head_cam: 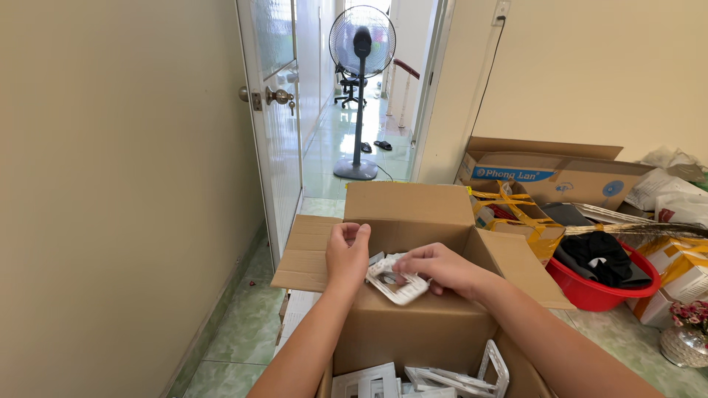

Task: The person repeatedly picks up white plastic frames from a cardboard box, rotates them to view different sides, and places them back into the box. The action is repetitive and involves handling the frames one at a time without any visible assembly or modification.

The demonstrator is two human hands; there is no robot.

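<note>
Brown corrugated cardboard makes up the open box [413,332] on the green tiled floor [221,346], flaps spread wide. To its right stands a second carton [560,177] with a blue oval label strip on its side, behind a red basin [590,291] of dark cloth and yellow-taped packages [516,214]. Over the box mouth both hands hold one white plastic switch frame [398,284], its long axis slanting down to the right. The left hand [346,250] pinches its upper left end with curled fingers; the right hand [439,267] clamps fingers across its top. More white frames [435,379] lie nearer the camera.
</note>
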